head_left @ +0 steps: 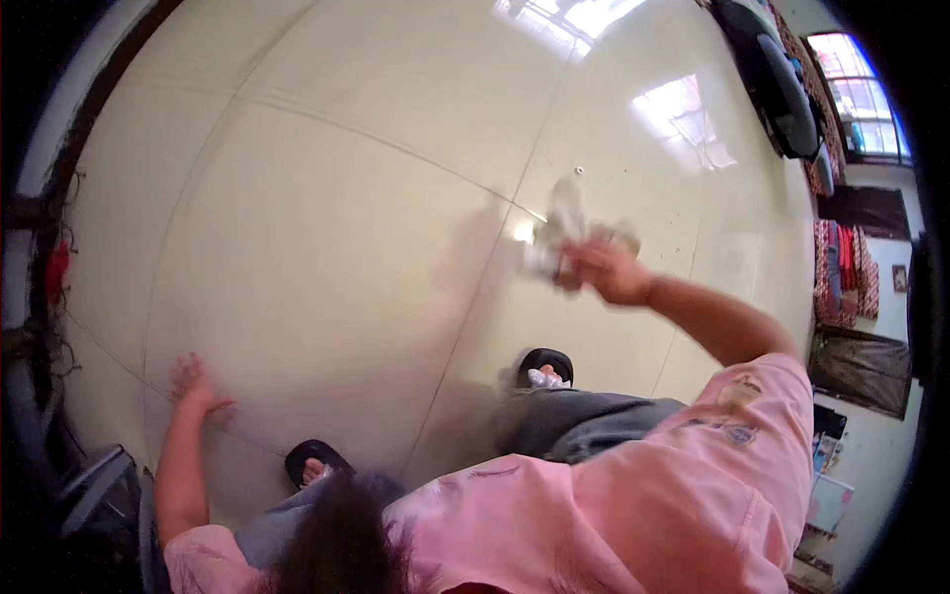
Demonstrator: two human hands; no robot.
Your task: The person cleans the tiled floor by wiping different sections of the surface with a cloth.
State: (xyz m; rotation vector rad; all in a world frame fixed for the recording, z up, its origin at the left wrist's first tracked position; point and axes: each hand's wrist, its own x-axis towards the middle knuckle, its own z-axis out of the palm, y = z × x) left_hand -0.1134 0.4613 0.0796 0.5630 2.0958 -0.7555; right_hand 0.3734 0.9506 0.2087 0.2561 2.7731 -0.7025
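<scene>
My left hand point(194, 388) is at the lower left over the pale tiled floor point(327, 228), fingers spread and holding nothing. Out in front, right of the centre, my right hand point(614, 274) is closed around a pale, greyish-white thing point(566, 223). Motion blur smears this thing, and I cannot make out what it is. Just beyond it, a small round white piece point(579, 170) lies on the floor.
My feet in black sandals point(546, 364) are below the hands. A grey plastic chair or rack point(94, 495) stands at the lower left. Dark bags point(777, 89) lie at the upper right. Hanging clothes point(844, 267) and a window point(859, 94) are at the right.
</scene>
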